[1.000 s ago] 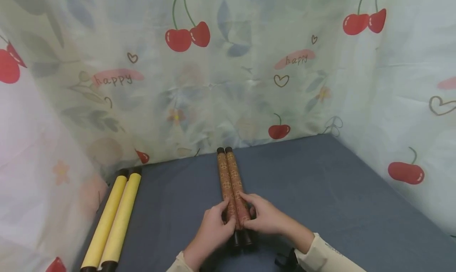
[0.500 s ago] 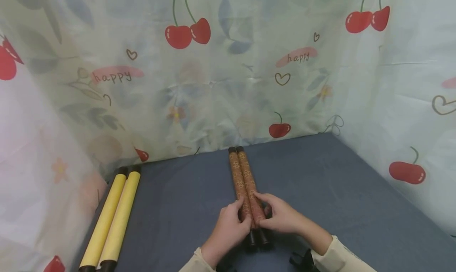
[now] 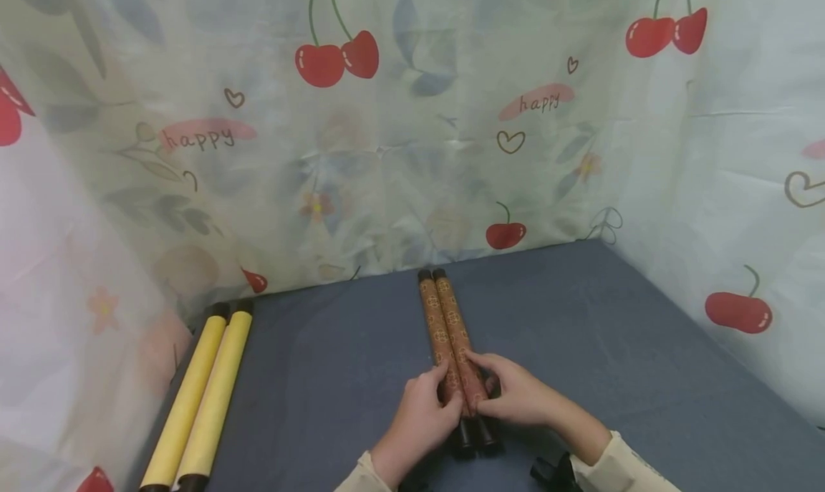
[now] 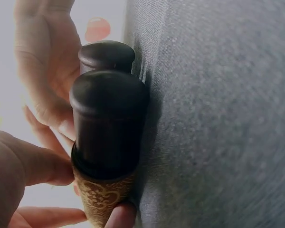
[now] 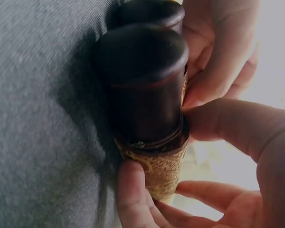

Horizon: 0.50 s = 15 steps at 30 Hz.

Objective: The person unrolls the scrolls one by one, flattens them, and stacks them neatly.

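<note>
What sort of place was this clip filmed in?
Probably a makeshift tabletop booth: cherry-printed sheeting hangs on three sides of a blue-grey cloth surface where yellow rolls lie.

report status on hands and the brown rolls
Left hand, right hand: fingers gripping brown rolls near black ends. Rolls side by side. No obstruction visible; yellow rolls farther left.

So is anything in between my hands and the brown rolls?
Nothing visible is. Your left hand grips the left brown roll directly, and your right hand the right brown roll. The yellow rolls lie well off to the left, out of the way.
</note>
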Tool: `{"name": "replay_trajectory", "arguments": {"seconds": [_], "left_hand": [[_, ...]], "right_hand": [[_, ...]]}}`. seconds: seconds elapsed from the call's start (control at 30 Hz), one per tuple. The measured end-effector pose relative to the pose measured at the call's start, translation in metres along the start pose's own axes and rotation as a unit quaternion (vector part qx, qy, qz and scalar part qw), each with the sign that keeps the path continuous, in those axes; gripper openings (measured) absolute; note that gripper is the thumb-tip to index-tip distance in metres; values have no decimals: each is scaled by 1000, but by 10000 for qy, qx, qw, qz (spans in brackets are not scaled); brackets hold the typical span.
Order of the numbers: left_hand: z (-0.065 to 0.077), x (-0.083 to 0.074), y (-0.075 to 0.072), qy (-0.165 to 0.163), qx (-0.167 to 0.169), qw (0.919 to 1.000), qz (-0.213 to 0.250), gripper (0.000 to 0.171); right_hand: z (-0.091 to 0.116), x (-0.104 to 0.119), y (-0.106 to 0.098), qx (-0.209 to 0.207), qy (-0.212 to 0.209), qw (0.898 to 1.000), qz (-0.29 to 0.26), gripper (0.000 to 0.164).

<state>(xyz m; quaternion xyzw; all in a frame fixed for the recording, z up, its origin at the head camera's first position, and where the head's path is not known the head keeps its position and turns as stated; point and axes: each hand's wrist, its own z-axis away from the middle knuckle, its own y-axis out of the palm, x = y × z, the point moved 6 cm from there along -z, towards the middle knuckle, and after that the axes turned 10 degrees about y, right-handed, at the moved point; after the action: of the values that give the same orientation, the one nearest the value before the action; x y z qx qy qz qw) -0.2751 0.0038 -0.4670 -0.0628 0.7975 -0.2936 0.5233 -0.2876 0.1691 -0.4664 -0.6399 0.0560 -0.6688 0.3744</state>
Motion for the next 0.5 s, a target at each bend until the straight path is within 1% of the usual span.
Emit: {"name": "replay_trajectory", "arguments": {"seconds": [0.07, 0.17, 0.3, 0.4, 0.5], "left_hand": [[0, 1, 0, 40, 8, 10000, -68, 63], [0, 1, -1, 168, -31, 9992, -373, 60], [1, 2, -5, 181, 20, 9967, -787, 59], [1, 3, -7, 168, 133, 9962, -845, 61], [0, 2, -8, 290, 230, 9958, -837, 60]], "right_hand": [[0, -1, -1, -39, -12, 9999, 115, 83], [1, 1, -1, -151, -105, 9994, 284, 82], [1, 4, -1, -282, -251, 9982, 456, 76], [0, 6, 0, -380, -391, 9958, 732, 69], [-1, 7, 1, -464, -476, 9922, 1056, 63]]}}
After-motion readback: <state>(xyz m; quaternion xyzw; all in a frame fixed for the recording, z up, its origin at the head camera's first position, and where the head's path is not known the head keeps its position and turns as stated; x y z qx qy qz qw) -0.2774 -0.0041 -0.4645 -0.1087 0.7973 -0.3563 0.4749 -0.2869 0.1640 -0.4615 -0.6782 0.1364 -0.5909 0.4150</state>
